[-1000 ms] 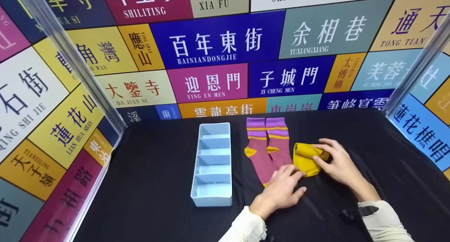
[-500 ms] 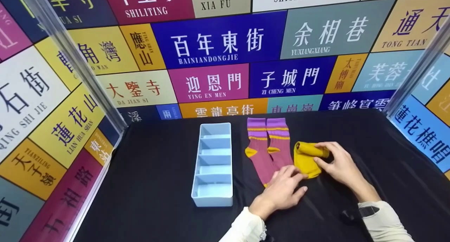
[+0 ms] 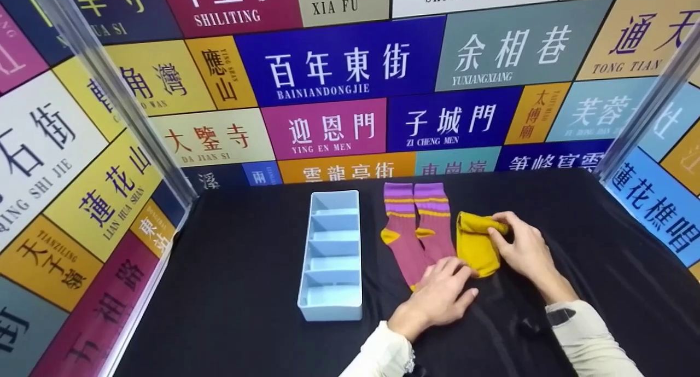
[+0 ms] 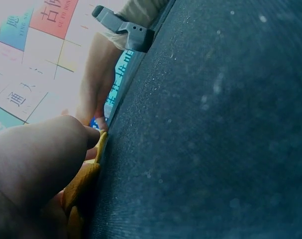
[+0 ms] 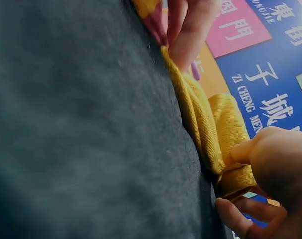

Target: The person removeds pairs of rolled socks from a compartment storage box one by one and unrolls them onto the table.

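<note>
A yellow sock point(image 3: 474, 247) lies on the black cloth just right of a pair of purple socks point(image 3: 415, 229) with yellow stripes, heels and toes. My right hand point(image 3: 503, 232) pinches the rolled far end of the yellow sock; in the right wrist view its fingers point(image 5: 270, 159) curl on the yellow sock's point(image 5: 210, 124) thick fold. My left hand point(image 3: 455, 276) lies flat, its fingertips pressing where the purple toes meet the yellow sock's near corner. In the left wrist view a finger point(image 4: 39, 159) rests against the yellow sock's point(image 4: 83, 181) edge.
A light blue organiser tray point(image 3: 302, 289) with several empty compartments stands left of the socks. A black cloth point(image 3: 235, 289) covers the table. Colourful sign-printed walls point(image 3: 339, 65) close in the back and both sides, with clear posts point(image 3: 104, 87) at the corners.
My right hand has shifted the yellow sock's rolled end a little farther away and to the left. The left hand has stayed in place.
</note>
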`<state>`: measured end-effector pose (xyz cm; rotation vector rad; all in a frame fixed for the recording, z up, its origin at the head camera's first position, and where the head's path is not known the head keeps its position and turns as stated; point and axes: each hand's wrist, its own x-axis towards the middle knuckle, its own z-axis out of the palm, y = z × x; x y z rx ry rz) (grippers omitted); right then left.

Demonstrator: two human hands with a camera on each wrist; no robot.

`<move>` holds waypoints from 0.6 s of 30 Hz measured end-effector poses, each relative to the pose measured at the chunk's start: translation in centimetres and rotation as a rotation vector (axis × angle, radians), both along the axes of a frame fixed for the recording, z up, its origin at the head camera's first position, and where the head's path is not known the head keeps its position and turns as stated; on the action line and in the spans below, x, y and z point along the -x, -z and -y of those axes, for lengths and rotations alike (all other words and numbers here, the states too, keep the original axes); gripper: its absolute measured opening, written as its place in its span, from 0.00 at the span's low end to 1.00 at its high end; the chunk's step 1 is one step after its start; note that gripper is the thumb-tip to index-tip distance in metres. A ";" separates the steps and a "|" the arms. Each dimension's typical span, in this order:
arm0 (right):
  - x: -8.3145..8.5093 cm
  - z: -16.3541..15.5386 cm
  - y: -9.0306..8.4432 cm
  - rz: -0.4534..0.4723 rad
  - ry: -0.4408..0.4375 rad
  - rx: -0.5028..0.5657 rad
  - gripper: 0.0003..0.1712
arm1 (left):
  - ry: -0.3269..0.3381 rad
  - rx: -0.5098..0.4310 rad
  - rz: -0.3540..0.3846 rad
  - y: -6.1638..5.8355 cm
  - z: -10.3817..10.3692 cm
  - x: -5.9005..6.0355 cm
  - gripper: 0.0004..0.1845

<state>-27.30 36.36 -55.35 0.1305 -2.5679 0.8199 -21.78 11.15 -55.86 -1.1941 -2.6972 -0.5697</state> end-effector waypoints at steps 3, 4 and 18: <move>0.7 0.3 -0.3 -0.023 0.004 -0.012 0.16 | 0.007 -0.015 0.009 0.0 0.1 0.1 0.17; 1.0 0.4 -0.4 -0.032 0.007 -0.012 0.17 | 0.009 -0.019 0.012 0.0 0.2 0.1 0.16; 3.2 1.0 -0.6 0.102 0.008 -0.099 0.23 | -0.004 0.002 0.026 -0.2 0.3 0.1 0.19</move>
